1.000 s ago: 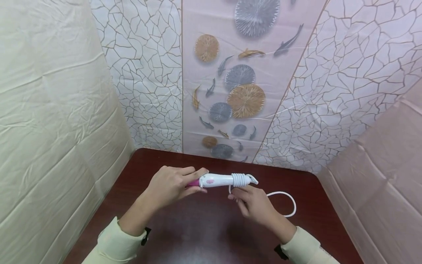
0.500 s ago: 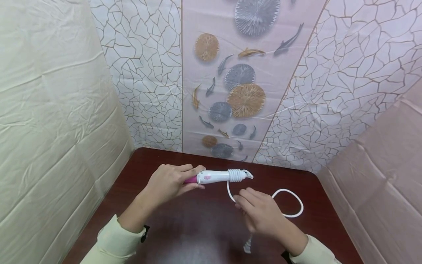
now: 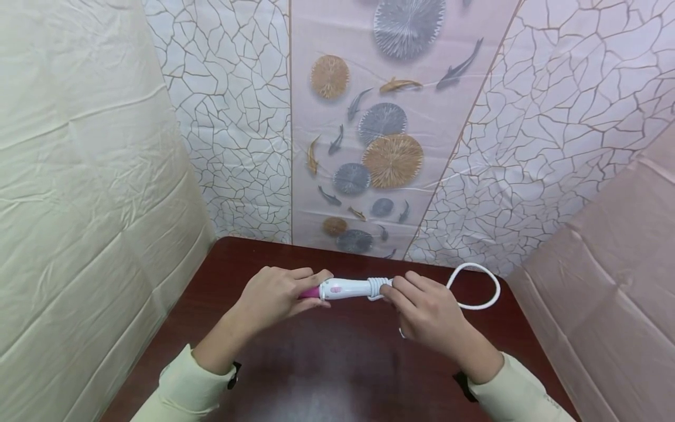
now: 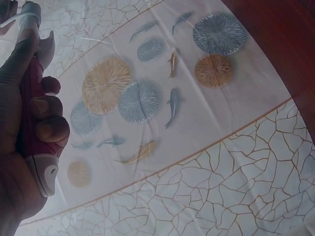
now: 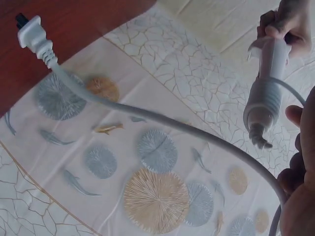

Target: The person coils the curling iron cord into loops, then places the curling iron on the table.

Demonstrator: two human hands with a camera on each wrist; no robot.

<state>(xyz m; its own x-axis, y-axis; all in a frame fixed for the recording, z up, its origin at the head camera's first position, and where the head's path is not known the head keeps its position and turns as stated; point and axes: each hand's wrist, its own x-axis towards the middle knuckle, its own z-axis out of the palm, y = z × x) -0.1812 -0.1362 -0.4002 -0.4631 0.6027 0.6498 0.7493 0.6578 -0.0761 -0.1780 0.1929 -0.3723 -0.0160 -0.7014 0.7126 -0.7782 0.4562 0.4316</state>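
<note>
The left hand (image 3: pixel 271 296) is gripping the iron (image 3: pixel 348 288) round its pink part, and the right hand (image 3: pixel 429 308) is holding the cord (image 3: pixel 471 265) in curled fingers. The iron is lying between the hands, its white handle pointing from the left grip toward the right. Coils of cord are circling the handle just beside the right fingertips; whether those are touching is unclear. Past the right grip, a loose loop is curving outward. The plug (image 5: pixel 33 35) is hanging from that grip's cord. Below both hands the table (image 3: pixel 316 351) is spreading.
</note>
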